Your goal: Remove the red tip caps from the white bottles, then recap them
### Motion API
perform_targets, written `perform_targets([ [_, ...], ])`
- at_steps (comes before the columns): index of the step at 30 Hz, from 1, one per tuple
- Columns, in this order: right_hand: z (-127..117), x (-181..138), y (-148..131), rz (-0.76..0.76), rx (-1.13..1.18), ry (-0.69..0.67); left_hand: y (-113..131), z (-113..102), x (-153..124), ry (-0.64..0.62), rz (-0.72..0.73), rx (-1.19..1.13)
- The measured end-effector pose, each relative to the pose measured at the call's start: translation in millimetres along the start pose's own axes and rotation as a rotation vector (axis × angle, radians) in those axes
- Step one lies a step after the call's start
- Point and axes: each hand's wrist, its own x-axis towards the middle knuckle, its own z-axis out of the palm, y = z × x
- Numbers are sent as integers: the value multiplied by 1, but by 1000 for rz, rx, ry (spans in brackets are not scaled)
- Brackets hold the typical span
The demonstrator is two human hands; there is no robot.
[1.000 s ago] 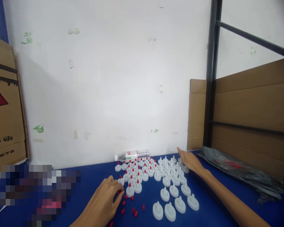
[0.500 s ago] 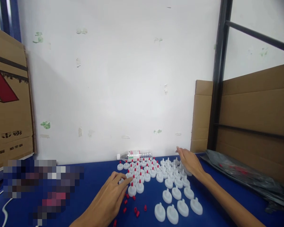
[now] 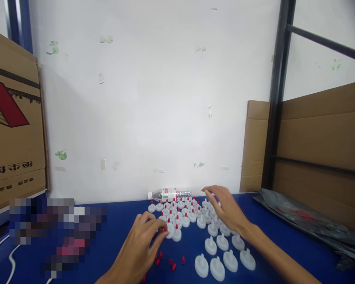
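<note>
Several white plastic caps (image 3: 221, 258) stand in rows on a blue table (image 3: 118, 232). The far ones carry red tips (image 3: 177, 216); the near ones are bare white. My left hand (image 3: 142, 244) is curled, its fingertips pinching at a red-tipped cap (image 3: 169, 228) at the left edge of the group. Loose red tips (image 3: 172, 265) lie on the table just beside that hand. My right hand (image 3: 225, 209) hovers over the far right caps, fingers spread and slightly bent.
A clear plastic bottle (image 3: 170, 194) lies on its side against the white wall. Cardboard boxes (image 3: 12, 130) stand at the left, cardboard sheets (image 3: 319, 138) and a black frame post (image 3: 275, 98) at the right. A grey plastic bag (image 3: 307, 221) lies at the right.
My right hand has swung left from the far right corner of the caps to above them. My left hand has moved forward from the loose red tips to a cap.
</note>
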Motion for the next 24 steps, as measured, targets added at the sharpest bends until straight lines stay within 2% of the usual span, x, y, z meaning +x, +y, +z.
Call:
perform_targets([
  [5,-7,-11,-64,-366,104,-212,10,-4,0,141,179,-42],
  [7,-3,-17,-83,-429,127,-291,12,-4,-1,150,220,-57],
  [9,3,-22,-94,-460,157,-307,13,-3,-2,139,247,-58],
  [13,11,-27,-94,-464,155,-260,17,-1,-5,73,231,16],
  [18,13,-30,-86,-496,142,-293,23,-1,-4,-72,192,133],
  [21,13,-29,-83,-521,108,-320,26,-3,-2,-155,178,98],
  [24,10,-26,-83,-569,64,-289,28,-1,-2,-154,136,-19],
])
